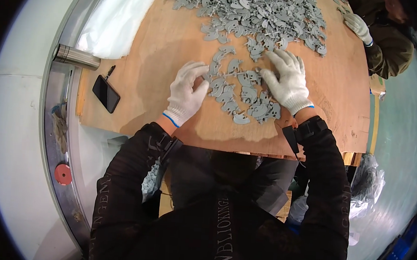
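Note:
Small grey curved parts, flat and crescent-like, lie loosely spread on the wooden table in front of me. My left hand, in a white knit glove, is at their left edge. Its fingers are bent and its thumb stands apart, with fingertips close to a few parts; I see nothing firmly gripped. On the other side my right hand, gloved the same way, has its fingers spread over the table. Its thumb reaches toward the nearest parts, and its fingertips come near the big pile. What lies under that palm is hidden.
A large heap of the same grey parts covers the far table. At the left are a dark phone, a metal cylinder and a white plastic sheet. Another person's gloved hand rests at the far right.

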Demonstrator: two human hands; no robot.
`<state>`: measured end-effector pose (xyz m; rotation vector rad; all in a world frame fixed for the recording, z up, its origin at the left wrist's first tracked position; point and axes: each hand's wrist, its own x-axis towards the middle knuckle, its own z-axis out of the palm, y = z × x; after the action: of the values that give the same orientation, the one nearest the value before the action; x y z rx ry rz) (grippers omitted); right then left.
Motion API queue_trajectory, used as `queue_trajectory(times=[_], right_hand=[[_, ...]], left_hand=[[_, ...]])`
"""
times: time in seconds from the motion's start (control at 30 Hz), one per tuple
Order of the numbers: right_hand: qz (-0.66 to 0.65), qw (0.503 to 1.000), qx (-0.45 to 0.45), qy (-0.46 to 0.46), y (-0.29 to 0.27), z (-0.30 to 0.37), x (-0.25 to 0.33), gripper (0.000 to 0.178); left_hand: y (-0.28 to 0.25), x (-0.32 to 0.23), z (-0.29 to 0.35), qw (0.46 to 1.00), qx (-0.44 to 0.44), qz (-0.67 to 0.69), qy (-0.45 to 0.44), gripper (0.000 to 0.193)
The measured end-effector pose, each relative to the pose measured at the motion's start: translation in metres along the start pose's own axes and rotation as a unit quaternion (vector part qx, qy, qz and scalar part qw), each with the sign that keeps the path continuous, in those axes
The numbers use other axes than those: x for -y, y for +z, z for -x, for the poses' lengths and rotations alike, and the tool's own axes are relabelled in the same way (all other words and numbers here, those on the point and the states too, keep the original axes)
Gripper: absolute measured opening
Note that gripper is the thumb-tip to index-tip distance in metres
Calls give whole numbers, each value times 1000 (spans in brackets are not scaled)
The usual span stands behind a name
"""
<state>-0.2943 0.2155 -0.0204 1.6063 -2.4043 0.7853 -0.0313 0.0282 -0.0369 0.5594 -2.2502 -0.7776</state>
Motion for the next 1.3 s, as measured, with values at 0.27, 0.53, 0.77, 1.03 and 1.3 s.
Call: queue_trajectory(times=[0.27,0.53,0.77,1.03,1.3], right_hand=[[-178,975,-1,130,-6,5,-9,42],[-214,960,-18,180,-32,82,15,47],[-193,970,-53,141,-35,104,24,55],[-169,976,-58,127,-29,98,30,55],[-157,977,-47,137,-31,99,29,52]], left_hand=[[5,-5,0,994,9,-98,53,45],[-1,-29,-1,986,54,-146,54,58],[1,-23,-2,982,74,-135,110,60],[4,-12,0,984,52,-109,131,52],[-5,-23,1,967,102,-74,223,28]])
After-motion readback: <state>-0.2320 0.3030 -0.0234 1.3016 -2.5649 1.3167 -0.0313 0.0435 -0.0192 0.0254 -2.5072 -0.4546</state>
